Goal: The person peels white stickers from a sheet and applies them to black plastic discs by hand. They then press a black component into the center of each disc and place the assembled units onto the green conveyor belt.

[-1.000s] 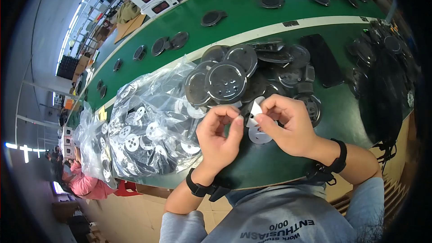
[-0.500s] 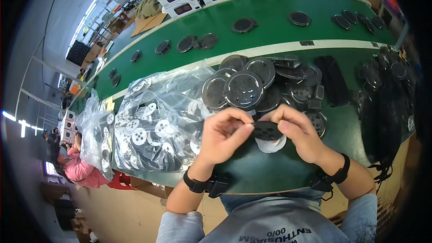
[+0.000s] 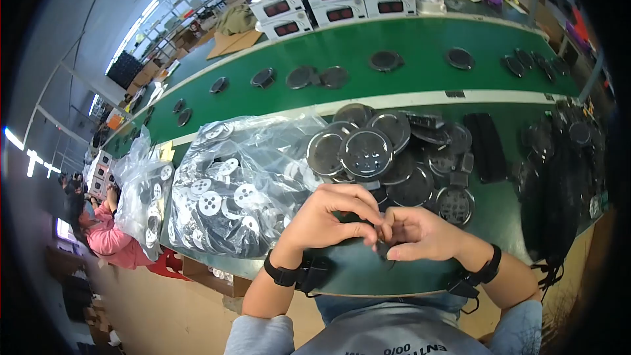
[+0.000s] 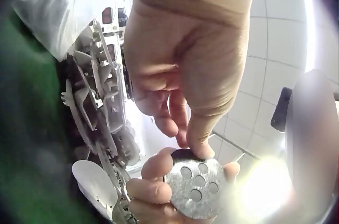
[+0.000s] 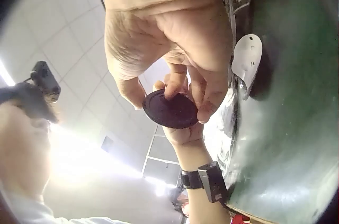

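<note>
Both hands meet over the near edge of the green table. Between them is a small disc, black on one side (image 5: 169, 114), with a shiny grey face pierced by several round holes (image 4: 207, 203). My right hand (image 3: 420, 233) grips it by the rim, thumb and fingers on opposite sides. My left hand (image 3: 332, 215) pinches its upper edge; the thumb tip presses there, beside a dark strip along the rim. In the head view the hands mostly cover the disc. A white disc with holes (image 5: 247, 57) lies on the table close by, hidden behind the hands in the head view.
Black round parts (image 3: 365, 154) are heaped just beyond the hands. A clear plastic bag (image 3: 263, 187) of white and dark discs lies left. Rightward are a black flat slab (image 3: 486, 148) and a black bag (image 3: 559, 190). Behind runs a green belt (image 3: 420, 85) carrying similar parts.
A white flap near my right fingers has gone from sight. The black disc has turned and come nearer my body, the hands closing together. The head view has shifted, showing more boxes behind.
</note>
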`<act>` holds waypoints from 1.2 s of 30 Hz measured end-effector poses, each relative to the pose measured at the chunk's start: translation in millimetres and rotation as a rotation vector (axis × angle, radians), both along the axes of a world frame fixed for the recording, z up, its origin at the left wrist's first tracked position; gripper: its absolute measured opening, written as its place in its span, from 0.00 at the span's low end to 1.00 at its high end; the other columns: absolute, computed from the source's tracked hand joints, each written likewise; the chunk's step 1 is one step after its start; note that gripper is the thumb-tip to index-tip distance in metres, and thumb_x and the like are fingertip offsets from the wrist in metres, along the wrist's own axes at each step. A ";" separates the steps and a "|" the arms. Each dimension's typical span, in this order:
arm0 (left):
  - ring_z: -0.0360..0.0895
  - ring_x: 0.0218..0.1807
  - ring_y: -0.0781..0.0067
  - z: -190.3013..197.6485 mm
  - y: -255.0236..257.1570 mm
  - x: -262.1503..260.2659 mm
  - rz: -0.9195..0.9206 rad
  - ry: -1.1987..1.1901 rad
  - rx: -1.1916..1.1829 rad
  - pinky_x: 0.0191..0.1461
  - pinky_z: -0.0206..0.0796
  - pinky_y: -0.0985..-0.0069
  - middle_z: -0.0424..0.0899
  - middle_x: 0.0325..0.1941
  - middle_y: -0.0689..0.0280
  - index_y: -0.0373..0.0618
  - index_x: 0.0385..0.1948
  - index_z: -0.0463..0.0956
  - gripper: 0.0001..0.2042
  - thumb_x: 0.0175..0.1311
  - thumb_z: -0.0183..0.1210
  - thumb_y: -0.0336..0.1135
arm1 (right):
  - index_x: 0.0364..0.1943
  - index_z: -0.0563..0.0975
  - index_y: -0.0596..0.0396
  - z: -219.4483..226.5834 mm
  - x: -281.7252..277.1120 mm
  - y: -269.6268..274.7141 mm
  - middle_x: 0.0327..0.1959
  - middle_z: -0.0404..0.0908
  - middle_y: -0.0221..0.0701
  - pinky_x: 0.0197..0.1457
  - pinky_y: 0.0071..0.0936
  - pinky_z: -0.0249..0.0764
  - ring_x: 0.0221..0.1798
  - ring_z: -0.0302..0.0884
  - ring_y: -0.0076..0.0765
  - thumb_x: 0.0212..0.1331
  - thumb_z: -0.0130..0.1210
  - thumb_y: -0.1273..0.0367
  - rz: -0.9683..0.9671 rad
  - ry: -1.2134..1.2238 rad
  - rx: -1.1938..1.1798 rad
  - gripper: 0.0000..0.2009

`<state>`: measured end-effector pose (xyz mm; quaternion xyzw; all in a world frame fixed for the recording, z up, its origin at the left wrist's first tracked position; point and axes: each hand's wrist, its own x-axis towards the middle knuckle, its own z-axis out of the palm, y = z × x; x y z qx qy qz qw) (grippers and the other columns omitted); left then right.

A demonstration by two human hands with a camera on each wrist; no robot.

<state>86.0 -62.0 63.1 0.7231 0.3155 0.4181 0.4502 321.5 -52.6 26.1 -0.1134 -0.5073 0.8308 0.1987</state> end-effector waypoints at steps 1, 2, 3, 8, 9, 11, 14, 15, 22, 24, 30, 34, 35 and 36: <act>0.80 0.35 0.76 2.5 1.4 -6.3 0.018 -0.003 0.023 0.33 0.68 0.82 0.85 0.34 0.63 0.38 0.30 0.86 0.13 0.43 0.78 0.28 | 0.40 0.71 0.54 -6.1 1.6 0.8 0.47 0.75 0.28 0.58 0.25 0.73 0.51 0.76 0.22 0.61 0.62 0.75 0.000 -0.025 0.016 0.10; 0.80 0.34 0.76 4.0 3.0 -12.8 0.035 -0.007 0.046 0.32 0.67 0.83 0.85 0.34 0.63 0.39 0.30 0.86 0.14 0.40 0.79 0.30 | 0.40 0.71 0.54 -2.6 1.7 1.3 0.47 0.76 0.29 0.59 0.26 0.73 0.53 0.76 0.24 0.61 0.62 0.75 -0.001 -0.023 0.035 0.10; 0.80 0.34 0.76 0.5 3.5 -20.8 0.141 0.001 0.010 0.32 0.65 0.82 0.85 0.35 0.64 0.40 0.29 0.87 0.17 0.34 0.81 0.32 | 0.40 0.70 0.54 1.5 1.6 0.8 0.48 0.76 0.29 0.60 0.27 0.72 0.54 0.76 0.25 0.60 0.62 0.75 -0.002 -0.018 0.051 0.10; 0.73 0.56 0.52 0.3 16.6 8.0 0.661 0.561 0.378 0.61 0.66 0.63 0.77 0.56 0.55 0.36 0.53 0.77 0.30 0.47 0.76 0.38 | 0.45 0.69 0.54 5.4 -2.1 -0.1 0.59 0.75 0.41 0.67 0.34 0.67 0.61 0.74 0.33 0.60 0.60 0.70 -0.106 0.125 0.012 0.13; 0.71 0.59 0.51 -4.2 17.0 11.1 0.690 0.593 0.354 0.63 0.64 0.62 0.76 0.57 0.54 0.35 0.55 0.75 0.32 0.46 0.76 0.40 | 0.47 0.69 0.56 1.8 -2.4 0.2 0.62 0.73 0.46 0.67 0.36 0.67 0.61 0.74 0.35 0.61 0.59 0.67 -0.151 0.149 0.015 0.15; 0.69 0.61 0.50 -10.6 16.1 12.9 0.743 0.614 0.326 0.65 0.62 0.61 0.74 0.58 0.53 0.35 0.57 0.72 0.36 0.45 0.77 0.42 | 0.49 0.69 0.56 4.4 -2.2 2.4 0.62 0.72 0.46 0.68 0.36 0.67 0.60 0.75 0.35 0.61 0.59 0.67 -0.195 0.169 0.012 0.16; 0.69 0.61 0.49 -12.3 18.5 16.1 0.769 0.599 0.337 0.65 0.62 0.60 0.74 0.58 0.52 0.36 0.58 0.71 0.37 0.44 0.77 0.42 | 0.51 0.69 0.58 3.1 1.3 3.5 0.62 0.72 0.45 0.67 0.35 0.67 0.60 0.75 0.35 0.61 0.57 0.67 -0.227 0.187 0.009 0.17; 0.69 0.61 0.49 -13.6 19.5 14.2 0.753 0.600 0.344 0.65 0.62 0.60 0.73 0.58 0.52 0.36 0.58 0.71 0.37 0.44 0.77 0.42 | 0.52 0.70 0.58 2.4 0.8 4.0 0.62 0.72 0.45 0.67 0.35 0.67 0.60 0.74 0.34 0.62 0.57 0.67 -0.228 0.188 0.015 0.17; 0.68 0.65 0.46 23.3 21.8 -0.2 0.726 0.626 0.413 0.67 0.62 0.59 0.73 0.61 0.49 0.37 0.59 0.70 0.30 0.55 0.71 0.37 | 0.50 0.70 0.58 2.1 1.1 3.8 0.61 0.74 0.44 0.66 0.35 0.67 0.59 0.75 0.33 0.62 0.55 0.70 -0.200 0.184 -0.005 0.14; 0.70 0.65 0.47 44.3 55.1 -18.6 0.583 0.644 0.462 0.67 0.63 0.60 0.75 0.61 0.49 0.37 0.58 0.71 0.25 0.59 0.66 0.33 | 0.49 0.70 0.58 6.8 2.3 2.0 0.61 0.74 0.44 0.67 0.35 0.67 0.58 0.75 0.33 0.63 0.54 0.70 -0.178 0.180 -0.005 0.13; 0.69 0.67 0.47 -0.2 242.8 -48.6 0.222 0.958 0.345 0.71 0.61 0.62 0.73 0.66 0.49 0.43 0.62 0.71 0.24 0.61 0.57 0.24 | 0.48 0.71 0.56 3.8 3.3 -0.7 0.60 0.73 0.40 0.53 0.26 0.70 0.59 0.72 0.29 0.66 0.54 0.69 -0.111 0.186 0.017 0.10; 0.66 0.69 0.50 -30.0 287.6 -39.4 0.231 1.182 0.178 0.72 0.61 0.61 0.71 0.69 0.55 0.50 0.64 0.71 0.28 0.58 0.61 0.23 | 0.46 0.72 0.56 2.2 3.6 3.3 0.59 0.74 0.38 0.60 0.28 0.68 0.60 0.72 0.28 0.66 0.55 0.69 -0.119 0.207 0.052 0.09; 0.66 0.70 0.51 -24.1 291.7 -32.1 0.224 1.236 0.181 0.71 0.62 0.61 0.71 0.69 0.55 0.50 0.64 0.71 0.29 0.57 0.62 0.24 | 0.46 0.72 0.56 1.7 3.6 6.5 0.59 0.74 0.37 0.60 0.27 0.68 0.61 0.71 0.28 0.66 0.55 0.69 -0.120 0.213 0.063 0.09; 0.66 0.70 0.52 -22.8 291.4 -27.2 0.211 1.294 0.173 0.71 0.62 0.62 0.70 0.69 0.56 0.50 0.65 0.71 0.30 0.57 0.63 0.25 | 0.45 0.72 0.55 -1.0 3.6 6.2 0.59 0.75 0.37 0.60 0.27 0.67 0.62 0.70 0.28 0.66 0.55 0.69 -0.120 0.220 0.062 0.09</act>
